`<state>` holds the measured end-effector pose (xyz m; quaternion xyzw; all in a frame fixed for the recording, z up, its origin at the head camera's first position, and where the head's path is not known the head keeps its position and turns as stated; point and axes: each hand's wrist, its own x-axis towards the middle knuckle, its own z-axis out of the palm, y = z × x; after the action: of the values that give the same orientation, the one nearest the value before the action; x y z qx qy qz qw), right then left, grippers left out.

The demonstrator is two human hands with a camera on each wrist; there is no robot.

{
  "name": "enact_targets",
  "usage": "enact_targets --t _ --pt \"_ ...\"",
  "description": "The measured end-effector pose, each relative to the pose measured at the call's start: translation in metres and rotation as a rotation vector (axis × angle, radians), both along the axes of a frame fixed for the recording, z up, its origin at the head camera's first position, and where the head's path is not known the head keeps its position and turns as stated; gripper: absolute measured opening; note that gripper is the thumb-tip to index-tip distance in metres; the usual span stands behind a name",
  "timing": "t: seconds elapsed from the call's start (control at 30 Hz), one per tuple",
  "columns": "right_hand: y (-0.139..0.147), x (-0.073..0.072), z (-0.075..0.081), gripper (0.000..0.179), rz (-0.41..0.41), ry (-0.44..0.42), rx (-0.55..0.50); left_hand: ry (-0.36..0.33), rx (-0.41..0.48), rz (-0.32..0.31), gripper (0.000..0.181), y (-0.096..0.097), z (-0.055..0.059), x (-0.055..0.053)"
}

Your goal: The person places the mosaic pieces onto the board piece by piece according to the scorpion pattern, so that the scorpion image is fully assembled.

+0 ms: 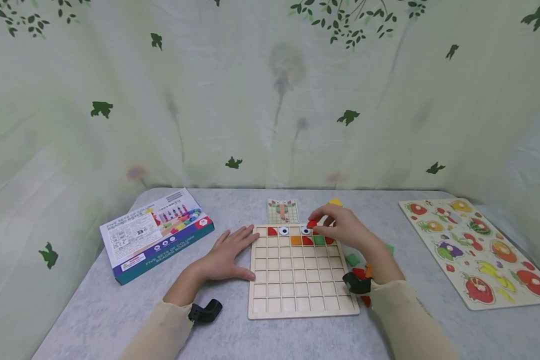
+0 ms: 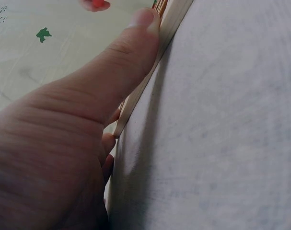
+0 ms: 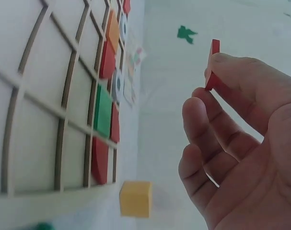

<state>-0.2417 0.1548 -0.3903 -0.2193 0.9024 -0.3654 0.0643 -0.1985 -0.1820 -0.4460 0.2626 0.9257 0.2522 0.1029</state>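
A pale wooden grid board (image 1: 292, 290) lies on the table. Its top row holds a red tile (image 1: 272, 231) and two eye tiles (image 1: 284, 231); below them sit an orange tile (image 1: 295, 241), a green tile (image 1: 319, 240) and red ones. My left hand (image 1: 227, 255) rests by the board's left side, fingers spread, thumb and fingertips touching its edge. Above the upper right part of the board, my right hand (image 1: 339, 225) pinches a thin red tile (image 3: 215, 47) between thumb and finger. In the right wrist view the tile is clear of the board.
A small pattern card (image 1: 282, 211) lies behind the board. Loose tiles, including a green one (image 1: 353, 259), lie to its right, partly under my right forearm. A yellow block (image 3: 135, 199) is beyond. A beads box (image 1: 157, 235) stands left, a fruit puzzle board (image 1: 477, 250) right.
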Motion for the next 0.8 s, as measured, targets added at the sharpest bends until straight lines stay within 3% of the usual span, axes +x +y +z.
enact_targets --t 0.43,0.8 --pt "-0.042 -0.006 -0.003 0.020 0.135 0.018 0.039 -0.012 -0.020 0.004 0.105 -0.001 0.001 -0.001" --pt "-0.065 -0.009 -0.019 0.014 0.120 -0.024 0.124 -0.026 -0.018 0.010 0.104 -0.001 0.000 -0.002"
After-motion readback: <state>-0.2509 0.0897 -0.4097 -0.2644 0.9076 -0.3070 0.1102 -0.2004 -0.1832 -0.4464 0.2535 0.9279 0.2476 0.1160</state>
